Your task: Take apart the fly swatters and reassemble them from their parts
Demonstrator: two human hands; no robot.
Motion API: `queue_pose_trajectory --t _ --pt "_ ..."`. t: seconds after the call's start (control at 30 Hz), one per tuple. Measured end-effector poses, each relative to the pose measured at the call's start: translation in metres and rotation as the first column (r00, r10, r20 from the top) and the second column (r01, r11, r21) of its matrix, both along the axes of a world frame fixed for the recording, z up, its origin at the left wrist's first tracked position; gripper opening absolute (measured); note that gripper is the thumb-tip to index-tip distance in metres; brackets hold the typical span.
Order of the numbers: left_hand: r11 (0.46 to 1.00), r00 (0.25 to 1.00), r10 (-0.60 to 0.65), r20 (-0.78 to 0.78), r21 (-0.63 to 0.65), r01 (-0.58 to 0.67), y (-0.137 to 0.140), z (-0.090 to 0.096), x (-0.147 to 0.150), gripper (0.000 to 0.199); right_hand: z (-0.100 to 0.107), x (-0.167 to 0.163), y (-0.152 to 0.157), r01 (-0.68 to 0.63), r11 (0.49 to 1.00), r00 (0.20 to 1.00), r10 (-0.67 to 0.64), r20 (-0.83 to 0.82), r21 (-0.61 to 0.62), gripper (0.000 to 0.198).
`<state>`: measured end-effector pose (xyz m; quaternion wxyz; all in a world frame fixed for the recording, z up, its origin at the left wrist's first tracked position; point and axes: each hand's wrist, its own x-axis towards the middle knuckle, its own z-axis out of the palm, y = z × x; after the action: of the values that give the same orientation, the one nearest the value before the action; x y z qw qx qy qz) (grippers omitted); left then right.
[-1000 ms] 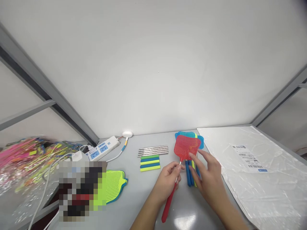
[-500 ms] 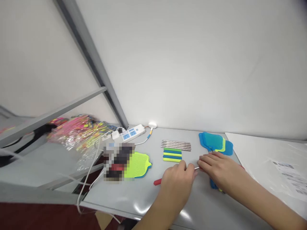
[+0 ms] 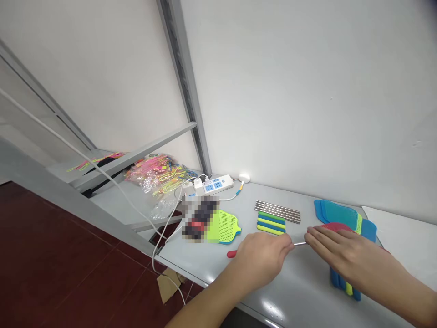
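Here, the red swatter [image 3: 334, 226] shows a thin, silvery metal shaft [image 3: 300, 243].

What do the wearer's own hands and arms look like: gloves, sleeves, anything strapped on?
Both the left hand and right hand are ungloved. The left forearm and right forearm are bare to the picture's edge. No sleeve, watch, bracelet, ring, marking or attached cable shows.

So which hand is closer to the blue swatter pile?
Right. The right hand covers part of the blue swatter pile in this view; the left hand grips the red handle to the pile's left.
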<state>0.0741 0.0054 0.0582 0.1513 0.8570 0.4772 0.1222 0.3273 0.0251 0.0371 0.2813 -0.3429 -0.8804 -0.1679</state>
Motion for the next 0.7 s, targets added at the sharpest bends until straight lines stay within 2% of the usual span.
queue_pose_trajectory --t 0.07,0.1,0.23,0.33,0.43,0.57,0.63,0.7 --pt "0.999 0.998 0.044 0.049 -0.023 -0.043 -0.001 0.000 -0.004 0.037 0.013 0.002 0.004 -0.138 0.989 0.976 0.126 0.177 0.056 0.042" --pt "0.997 0.996 0.059 0.070 -0.045 -0.056 -0.001 0.000 -0.004 0.037 0.018 0.003 0.006 -0.170 0.982 0.964 0.148 0.223 0.081 0.045" --pt "0.994 0.990 0.073 0.117 -0.089 -0.063 0.000 0.002 0.006 0.037 0.030 0.004 0.006 -0.116 0.984 0.976 0.088 0.199 0.135 0.044" --pt "0.996 0.994 0.057 0.089 -0.076 -0.050 0.001 0.007 0.017 0.034 0.029 0.001 -0.005 -0.075 0.985 0.957 0.027 0.289 0.158 0.043" --pt "1.000 1.000 0.024 -0.007 -0.011 -0.024 0.001 0.008 0.029 0.033 0.027 -0.006 -0.019 -0.026 0.994 0.935 -0.012 0.354 0.103 0.040" --pt "0.997 0.997 0.018 -0.075 0.076 -0.012 0.000 0.004 0.041 0.035 0.031 -0.011 -0.025 0.090 0.994 0.955 -0.068 0.287 -0.062 0.037" --pt "0.998 0.995 0.032 -0.099 0.063 -0.026 0.000 0.004 0.045 0.034 0.033 -0.008 -0.021 0.080 0.993 0.967 -0.055 0.251 -0.092 0.035" --pt "0.999 0.993 0.048 -0.110 0.027 -0.045 0.001 0.005 0.048 0.032 0.032 -0.002 -0.016 0.019 0.999 0.971 -0.006 0.238 -0.051 0.034"
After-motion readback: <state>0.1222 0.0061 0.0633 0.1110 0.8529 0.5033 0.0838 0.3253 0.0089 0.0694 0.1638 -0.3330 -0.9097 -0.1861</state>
